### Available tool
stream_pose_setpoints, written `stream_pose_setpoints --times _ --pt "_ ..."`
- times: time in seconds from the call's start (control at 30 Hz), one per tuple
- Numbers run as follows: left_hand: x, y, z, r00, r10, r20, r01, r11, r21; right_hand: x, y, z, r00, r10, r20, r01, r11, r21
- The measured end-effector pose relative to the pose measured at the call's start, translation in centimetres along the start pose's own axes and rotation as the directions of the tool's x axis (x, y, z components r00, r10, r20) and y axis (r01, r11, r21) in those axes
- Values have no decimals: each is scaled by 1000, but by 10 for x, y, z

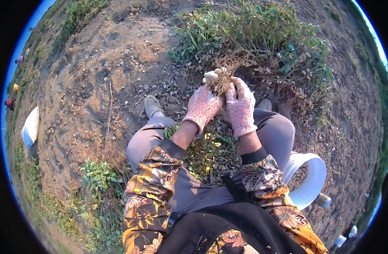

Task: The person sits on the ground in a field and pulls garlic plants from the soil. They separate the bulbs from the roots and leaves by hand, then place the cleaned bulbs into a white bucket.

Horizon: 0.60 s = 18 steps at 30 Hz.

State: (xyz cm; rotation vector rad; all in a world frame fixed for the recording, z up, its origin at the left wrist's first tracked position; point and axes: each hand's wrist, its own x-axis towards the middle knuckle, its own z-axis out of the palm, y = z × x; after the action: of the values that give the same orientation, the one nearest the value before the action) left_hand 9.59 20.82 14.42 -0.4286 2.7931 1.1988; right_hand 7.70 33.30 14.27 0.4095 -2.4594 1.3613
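Note:
Both my hands wear pink-and-white patterned work gloves and meet in front of my knees. My left hand (pixel 206 103) is closed around the lower part of a peanut plant's root clump (pixel 224 76). Against the clump's right side, my right hand (pixel 241 103) has its fingers curled on the roots and pods. Pale peanut pods (pixel 214 74) stick out at the top left of the clump, by the left fingertips. Just beyond lies a heap of pulled peanut plants (pixel 254 35), with many pods (pixel 298 92) showing along its near and right sides.
A white bucket (pixel 316 177) with peanuts (pixel 298 177) inside stands by my right knee. Leafy stems (pixel 210 155) lie between my legs, and more plants (pixel 102 197) lie at my left. A white sack (pixel 31 128) sits far left. People (pixel 20 59) are in the distance.

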Motion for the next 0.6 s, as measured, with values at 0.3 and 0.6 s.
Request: stream_pose_setpoints --times 0.3,0.6 --pt "-2 24 -17 1000 -10 20 10 999 37 -4 -23 -42 787 448 424 -614 512 601" --pt "7 16 -25 953 44 -298 45 958 283 -23 -81 -133 792 357 495 -608 391 690"
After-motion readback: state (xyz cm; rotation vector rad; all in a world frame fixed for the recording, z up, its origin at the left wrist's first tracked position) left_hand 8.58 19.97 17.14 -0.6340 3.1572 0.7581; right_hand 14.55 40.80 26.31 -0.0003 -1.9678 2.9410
